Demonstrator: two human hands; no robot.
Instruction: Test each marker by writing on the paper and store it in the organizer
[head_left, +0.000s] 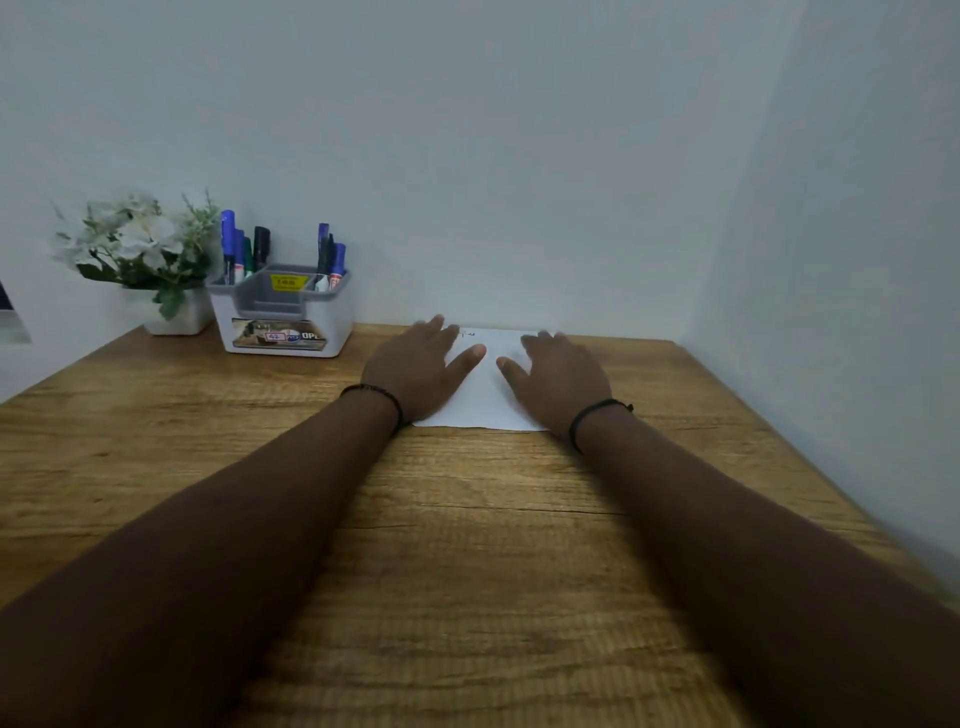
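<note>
A white sheet of paper (485, 392) lies at the far middle of the wooden table (467, 545), with faint marks near its far left corner. My left hand (415, 366) rests flat on the paper's left side, fingers spread, holding nothing. My right hand (556, 376) lies flat on the paper's right side, also with nothing in it. To the left stands a white and grey organizer (283, 317). Several markers (244, 249) stand in its left compartment and more markers (330, 257) stand in its right one, mostly blue and black.
A white pot of pale artificial flowers (145, 254) stands left of the organizer against the wall. White walls close the table at the back and on the right. A dark object shows at the far left edge.
</note>
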